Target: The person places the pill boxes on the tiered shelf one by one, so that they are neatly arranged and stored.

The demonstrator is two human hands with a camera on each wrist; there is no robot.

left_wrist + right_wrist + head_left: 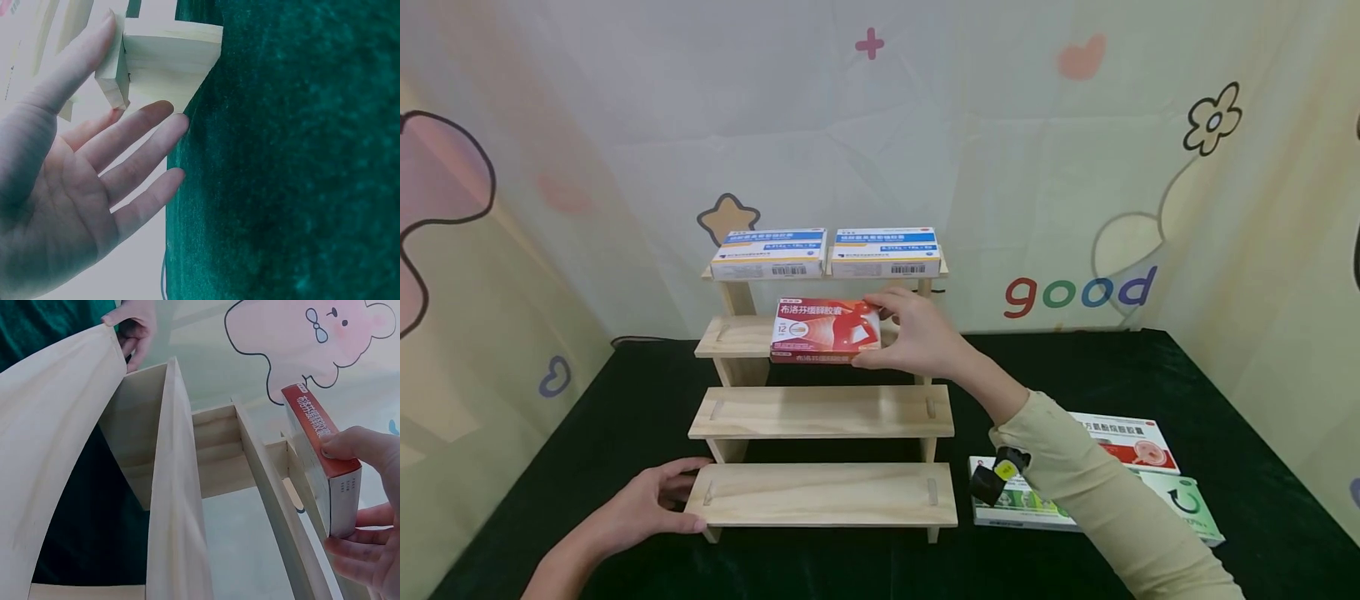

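My right hand [919, 335] holds a red and white medicine box [820, 329] by its right end, with the thumb at the lower front edge and the fingers at the top. The box is at the third step up of a wooden tiered display rack [823, 497], tilted so its printed face shows; whether it touches the step I cannot tell. In the right wrist view the thumb presses the red side of the box [315, 428]. My left hand [643, 507] grips the left end of the lowest step, its thumb at the front corner; in the left wrist view its other fingers [140, 159] are spread.
Two blue and white medicine boxes [767, 253] [886, 252] lie side by side on the top step. Right of the rack, a red and white box [1138, 454] and green boxes [1191, 500] lie on the dark green cloth [820, 571], partly behind the right sleeve. A printed curtain [1000, 150] stands behind.
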